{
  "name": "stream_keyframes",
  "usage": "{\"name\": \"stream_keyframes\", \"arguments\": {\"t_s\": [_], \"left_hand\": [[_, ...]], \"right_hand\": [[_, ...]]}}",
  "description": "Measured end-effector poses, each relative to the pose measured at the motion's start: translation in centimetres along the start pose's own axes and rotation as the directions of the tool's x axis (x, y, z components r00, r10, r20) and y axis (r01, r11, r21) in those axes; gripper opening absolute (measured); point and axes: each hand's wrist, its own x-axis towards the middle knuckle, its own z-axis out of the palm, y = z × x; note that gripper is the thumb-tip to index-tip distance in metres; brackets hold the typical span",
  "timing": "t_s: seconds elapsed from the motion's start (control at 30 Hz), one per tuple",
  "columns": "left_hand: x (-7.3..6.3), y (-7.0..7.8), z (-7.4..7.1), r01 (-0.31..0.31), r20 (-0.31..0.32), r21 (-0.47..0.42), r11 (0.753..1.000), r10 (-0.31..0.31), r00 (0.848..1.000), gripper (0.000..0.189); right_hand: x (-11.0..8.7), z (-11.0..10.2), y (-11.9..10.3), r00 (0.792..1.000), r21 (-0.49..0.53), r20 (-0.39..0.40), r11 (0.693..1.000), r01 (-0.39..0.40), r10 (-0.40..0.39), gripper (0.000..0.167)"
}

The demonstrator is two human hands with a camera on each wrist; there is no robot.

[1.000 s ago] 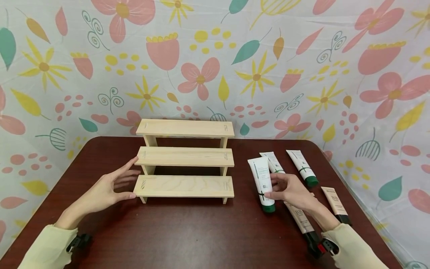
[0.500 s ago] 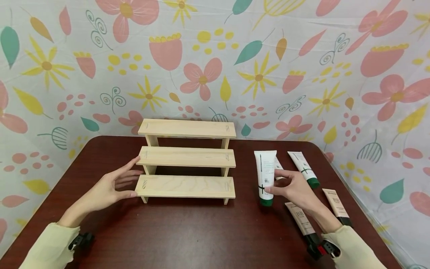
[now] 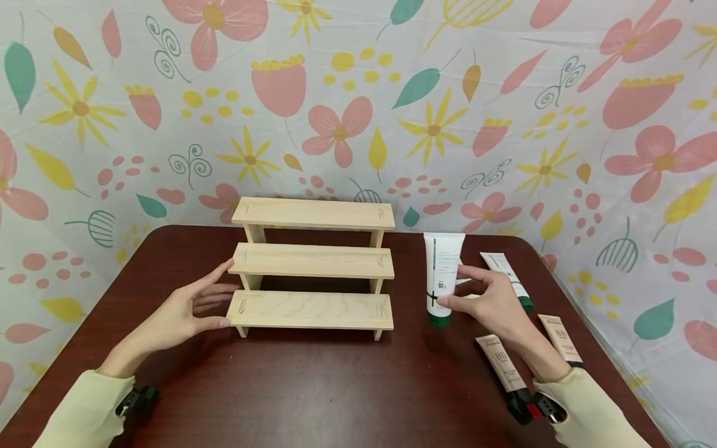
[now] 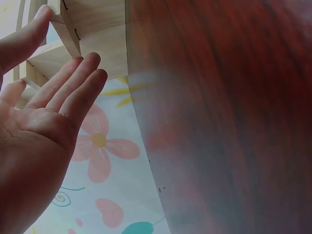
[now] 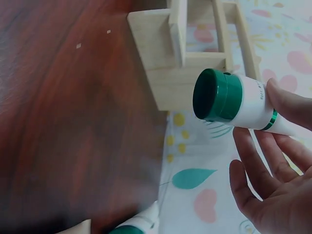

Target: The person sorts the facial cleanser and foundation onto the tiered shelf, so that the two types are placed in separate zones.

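Upright in the head view, a white squeeze tube (image 3: pixel 444 264) with a green cap is pinched between the thumb and fingers of my right hand (image 3: pixel 495 302). The right wrist view shows its green cap (image 5: pixel 218 95) above the tabletop. To its left stands a three-step wooden display rack (image 3: pixel 313 258). My left hand (image 3: pixel 170 317) is at the rack's left side, fingers extended, with the thumb by the lowest step and the index finger by the middle one. In the left wrist view the fingers (image 4: pixel 83 92) lie straight against the rack's side.
A white tube (image 3: pixel 506 274) with a green cap lies at the right. Another is mostly hidden behind my right hand. Two beige BB tubes (image 3: pixel 502 364) with black caps lie nearer on the dark wooden table (image 3: pixel 313 398). A floral cloth (image 3: pixel 336 81) hangs behind.
My right hand has raised the white tube off the table and brought it from tilted to upright, higher in the head view. My left hand keeps its place at the rack.
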Motion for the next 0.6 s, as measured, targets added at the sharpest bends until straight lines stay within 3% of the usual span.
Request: {"name": "stream_keyframes", "arguments": {"t_s": [0.33, 0.6], "left_hand": [[0.0, 0.1, 0.2, 0.004, 0.003, 0.005, 1.0, -0.004, 1.0, 0.104], [0.0, 0.2, 0.0, 0.027, 0.001, 0.018, 0.999, -0.027, 1.0, 0.105]], "right_hand": [[1.0, 1.1, -2.8, 0.991, 0.002, -0.066, 0.994, 0.114, -0.113, 0.055], [1.8, 2.4, -4.7, 0.981, 0.04, -0.084, 0.983, 0.177, -0.174, 0.055]]}}
